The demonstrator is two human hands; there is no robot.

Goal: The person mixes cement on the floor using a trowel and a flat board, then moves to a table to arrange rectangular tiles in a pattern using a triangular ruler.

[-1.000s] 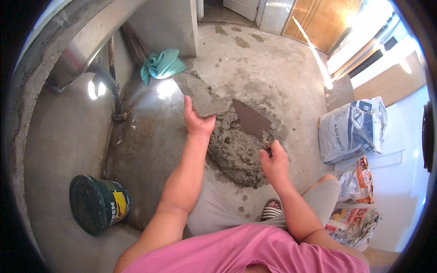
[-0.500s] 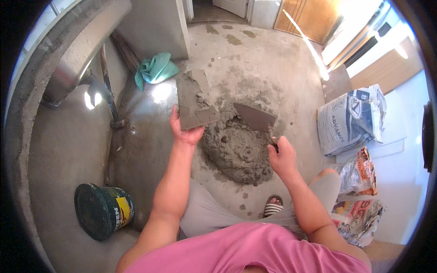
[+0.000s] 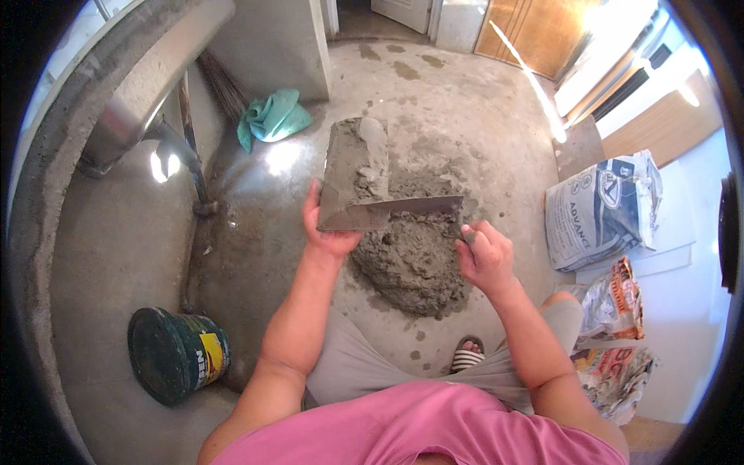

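Down over the concrete floor [image 3: 515, 147], going by the head view (the only one there is), the big change is where the trowel [image 3: 425, 205] sits. A moment ago its blade was over the mortar heap [image 3: 415, 267], clear of the board; now it reaches left, lying across the near end of that board [image 3: 342, 159]. The board has also come a bit to the right and squared up, so it's sitting closer to the blade. Can't tell if the steel is actually pressing down or just above the surface. Wet mortar is smeared over the board, lumpier along its right side. Left hand [image 3: 333, 239] has the near left corner, thumb up along the side, rest of the fingers tucked underneath where I can't really see them. Right hand [image 3: 488, 256] is curled around the trowel handle, fingers closed on it, just right of the heap. My read, and it's only a guess: the action has shifted from the heap to the stuff on the board, with both hands working together there.
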